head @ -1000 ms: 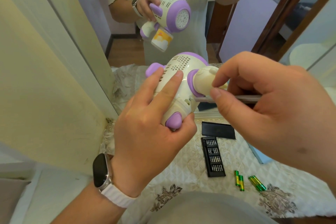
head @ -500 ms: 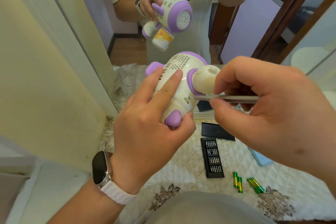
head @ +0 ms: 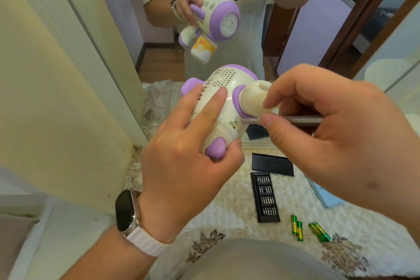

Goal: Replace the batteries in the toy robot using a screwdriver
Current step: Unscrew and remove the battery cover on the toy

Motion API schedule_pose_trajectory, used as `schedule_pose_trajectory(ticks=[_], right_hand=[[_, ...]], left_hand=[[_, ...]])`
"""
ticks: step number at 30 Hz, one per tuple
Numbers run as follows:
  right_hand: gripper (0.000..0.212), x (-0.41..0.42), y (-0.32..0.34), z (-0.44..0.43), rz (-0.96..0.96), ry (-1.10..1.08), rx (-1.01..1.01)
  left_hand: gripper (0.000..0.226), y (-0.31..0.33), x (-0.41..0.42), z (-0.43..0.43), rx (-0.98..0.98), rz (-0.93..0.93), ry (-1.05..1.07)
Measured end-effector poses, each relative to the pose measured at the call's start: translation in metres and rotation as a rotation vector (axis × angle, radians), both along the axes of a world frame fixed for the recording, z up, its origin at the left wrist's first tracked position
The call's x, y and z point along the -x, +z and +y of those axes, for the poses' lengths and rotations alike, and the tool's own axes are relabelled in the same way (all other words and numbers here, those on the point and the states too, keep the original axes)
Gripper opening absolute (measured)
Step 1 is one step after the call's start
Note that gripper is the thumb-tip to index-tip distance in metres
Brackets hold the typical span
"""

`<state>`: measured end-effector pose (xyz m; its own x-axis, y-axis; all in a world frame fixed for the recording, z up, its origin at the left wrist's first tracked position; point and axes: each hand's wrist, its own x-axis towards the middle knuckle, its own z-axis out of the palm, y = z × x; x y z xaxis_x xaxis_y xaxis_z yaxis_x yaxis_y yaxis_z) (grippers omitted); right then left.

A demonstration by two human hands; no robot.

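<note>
A white and purple toy robot is held up in the air before a mirror, its perforated back toward me. My left hand grips its body from below, index finger laid along the shell. My right hand pinches a thin grey screwdriver between thumb and fingers, with the shaft horizontal and its tip at the robot's lower body near the hip. Several green batteries lie on the cloth below.
A black tray of screwdriver bits and its black lid lie on the quilted white cloth. The mirror reflects the robot and both hands. A cream wall stands at left. A blue flat item lies at right.
The robot and both hands have shifted slightly; my right fingers have moved on the screwdriver shaft, which stays against the robot's lower body.
</note>
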<state>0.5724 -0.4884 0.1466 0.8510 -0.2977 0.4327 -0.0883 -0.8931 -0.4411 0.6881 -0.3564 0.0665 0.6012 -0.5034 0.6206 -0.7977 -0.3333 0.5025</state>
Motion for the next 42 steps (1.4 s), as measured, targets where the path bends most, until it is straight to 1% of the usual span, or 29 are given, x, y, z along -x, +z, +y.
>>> schedule_pose_trajectory(ticks=[5, 8, 13, 21, 26, 29, 33, 39, 42], right_hand=[[0.013, 0.000, 0.001, -0.002, 0.040, -0.001, 0.020], [0.009, -0.002, 0.002, -0.003, 0.041, -0.008, 0.006], [0.009, -0.004, 0.001, -0.003, 0.044, -0.021, -0.022], [0.005, -0.007, -0.005, -0.007, 0.094, 0.027, 0.007], [0.013, -0.009, -0.006, -0.009, 0.104, 0.035, -0.040], [0.013, -0.012, -0.007, -0.009, 0.119, 0.023, -0.047], [0.009, -0.016, -0.008, -0.011, 0.109, 0.016, -0.078], [0.006, -0.019, -0.012, -0.013, 0.076, 0.001, -0.051], [0.008, -0.019, -0.012, -0.013, 0.060, 0.005, -0.036]], left_hand=[[0.062, 0.000, 0.000, -0.003, 0.011, 0.011, 0.005], [0.063, 0.000, -0.001, -0.004, 0.003, 0.006, 0.007], [0.062, -0.003, -0.003, -0.004, -0.009, 0.003, 0.005], [0.061, -0.009, -0.006, -0.005, 0.008, 0.035, 0.008], [0.061, -0.011, -0.008, -0.008, 0.005, 0.054, 0.009], [0.061, -0.012, -0.010, -0.008, 0.000, 0.051, 0.011], [0.062, -0.014, -0.012, -0.008, -0.018, 0.047, 0.009], [0.062, -0.016, -0.013, -0.009, -0.024, 0.055, 0.004], [0.062, -0.017, -0.013, -0.009, -0.022, 0.055, 0.008]])
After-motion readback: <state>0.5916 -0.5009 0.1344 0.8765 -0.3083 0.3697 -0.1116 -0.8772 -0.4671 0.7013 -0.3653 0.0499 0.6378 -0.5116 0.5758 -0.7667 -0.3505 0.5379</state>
